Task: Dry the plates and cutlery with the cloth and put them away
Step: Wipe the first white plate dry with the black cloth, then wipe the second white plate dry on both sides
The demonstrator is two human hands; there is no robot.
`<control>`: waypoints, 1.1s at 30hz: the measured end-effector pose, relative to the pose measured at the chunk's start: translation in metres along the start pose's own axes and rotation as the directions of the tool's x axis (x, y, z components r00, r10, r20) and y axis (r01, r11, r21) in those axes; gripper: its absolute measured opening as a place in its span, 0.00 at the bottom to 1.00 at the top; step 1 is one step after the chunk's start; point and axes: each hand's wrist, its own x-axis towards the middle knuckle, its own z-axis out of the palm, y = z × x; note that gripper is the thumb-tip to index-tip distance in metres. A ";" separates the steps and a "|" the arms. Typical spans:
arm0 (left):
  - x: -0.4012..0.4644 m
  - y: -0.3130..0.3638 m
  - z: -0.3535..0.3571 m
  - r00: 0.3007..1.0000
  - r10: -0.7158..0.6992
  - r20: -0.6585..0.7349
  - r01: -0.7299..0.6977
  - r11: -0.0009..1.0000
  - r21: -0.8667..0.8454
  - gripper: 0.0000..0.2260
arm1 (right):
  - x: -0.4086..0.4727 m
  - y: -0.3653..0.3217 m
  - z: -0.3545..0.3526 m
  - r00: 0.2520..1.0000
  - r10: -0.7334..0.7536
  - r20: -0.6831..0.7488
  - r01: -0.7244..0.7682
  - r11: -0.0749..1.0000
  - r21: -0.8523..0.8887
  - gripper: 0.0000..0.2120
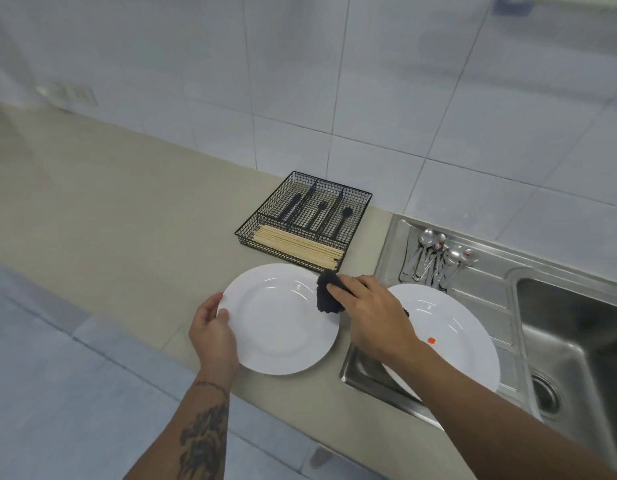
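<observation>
My left hand grips the left rim of a white plate, thumb on top, holding it over the beige counter's front edge. My right hand holds a dark cloth and presses it on the plate's right rim. A second white plate with a small orange spot lies on the sink's drainboard, partly under my right forearm. Several steel spoons and other cutlery lie on the drainboard behind it.
A black wire cutlery tray stands on the counter against the tiled wall, holding wooden chopsticks in its front compartment. The steel sink basin is at the right. Floor tiles show below left.
</observation>
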 end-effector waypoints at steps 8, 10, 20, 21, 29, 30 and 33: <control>0.004 -0.003 -0.005 0.985 0.160 0.069 -0.174 0.931 0.322 0.17 | -0.016 0.009 -0.005 0.995 0.033 -0.098 -0.031 0.999 0.021 0.33; 0.006 -0.002 -0.009 0.973 0.204 0.106 -0.229 0.888 0.399 0.16 | -0.022 0.013 -0.007 0.993 0.038 -0.111 -0.035 0.999 0.027 0.32; -0.067 0.010 0.059 0.719 0.425 0.551 -0.656 0.677 0.334 0.18 | -0.064 0.064 -0.004 0.951 0.285 -0.118 -0.277 0.958 0.080 0.32; -0.080 0.006 0.069 0.697 0.394 0.599 -0.656 0.687 0.311 0.17 | -0.069 0.069 -0.004 0.943 0.309 -0.119 -0.300 0.950 0.089 0.32; -0.135 -0.041 0.119 0.677 0.076 0.732 -0.531 0.739 0.415 0.22 | -0.107 0.094 -0.007 0.911 0.400 -0.098 -0.393 0.916 0.085 0.30; -0.137 -0.045 0.120 0.683 0.048 0.729 -0.508 0.748 0.427 0.23 | -0.112 0.096 -0.006 0.914 0.396 -0.085 -0.390 0.918 0.075 0.30; -0.144 -0.054 0.121 0.711 -0.001 0.703 -0.447 0.771 0.454 0.27 | -0.128 0.103 -0.002 0.918 0.394 -0.035 -0.392 0.918 0.061 0.30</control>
